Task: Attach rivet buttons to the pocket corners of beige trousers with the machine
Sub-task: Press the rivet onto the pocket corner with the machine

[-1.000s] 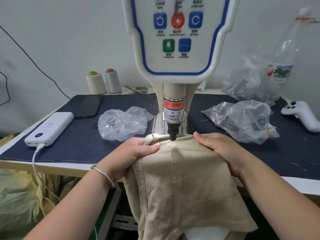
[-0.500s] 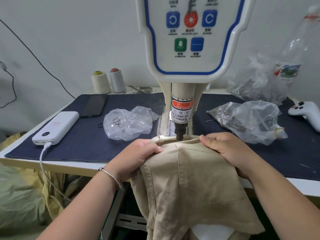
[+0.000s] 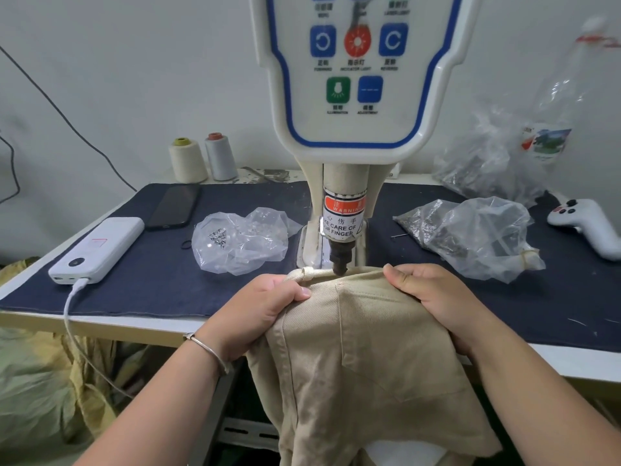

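Head view showed my left hand and right hand each curled on the beige trousers, gripping the cloth on either side of the machine, whose punch tip sat just above the pocket corner

**One head-worn view, looking forward and down over the machine**

There is a single wide-angle camera, worn on the person's head. It faces forward and tilts down, close above the near edge of the table. The machine rises at 12 o'clock, so near that its top is cut off. Both forearms enter from 6 o'clock, the left hand at about 7 and the right hand at about 5. With only one view, no part of the scene is shared.
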The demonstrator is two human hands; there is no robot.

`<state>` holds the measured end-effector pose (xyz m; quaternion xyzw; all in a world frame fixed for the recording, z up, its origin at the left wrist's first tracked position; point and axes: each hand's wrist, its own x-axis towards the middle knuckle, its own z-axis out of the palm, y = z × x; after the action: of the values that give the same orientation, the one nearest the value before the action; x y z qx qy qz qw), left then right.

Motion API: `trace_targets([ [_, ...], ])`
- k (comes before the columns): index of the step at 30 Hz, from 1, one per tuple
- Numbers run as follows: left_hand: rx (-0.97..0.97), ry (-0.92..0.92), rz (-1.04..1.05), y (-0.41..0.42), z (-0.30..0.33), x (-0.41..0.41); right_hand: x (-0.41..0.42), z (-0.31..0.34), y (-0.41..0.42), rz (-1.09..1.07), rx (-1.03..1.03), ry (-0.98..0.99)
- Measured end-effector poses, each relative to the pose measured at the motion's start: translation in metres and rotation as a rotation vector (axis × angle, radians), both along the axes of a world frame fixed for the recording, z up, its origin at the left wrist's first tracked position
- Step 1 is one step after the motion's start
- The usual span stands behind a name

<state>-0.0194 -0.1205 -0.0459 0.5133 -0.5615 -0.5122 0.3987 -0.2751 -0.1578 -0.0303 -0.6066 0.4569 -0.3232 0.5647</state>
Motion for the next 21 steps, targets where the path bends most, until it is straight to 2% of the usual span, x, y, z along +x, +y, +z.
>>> trace_targets([
  [12, 0.041, -0.032, 0.025, -0.002, 0.004, -0.003, 0.001, -0.003, -0.004, -0.025, -0.023, -0.016],
  [21, 0.069, -0.059, 0.081, 0.005, 0.014, -0.009, 0.005, 0.005, 0.001, -0.132, -0.019, 0.005],
])
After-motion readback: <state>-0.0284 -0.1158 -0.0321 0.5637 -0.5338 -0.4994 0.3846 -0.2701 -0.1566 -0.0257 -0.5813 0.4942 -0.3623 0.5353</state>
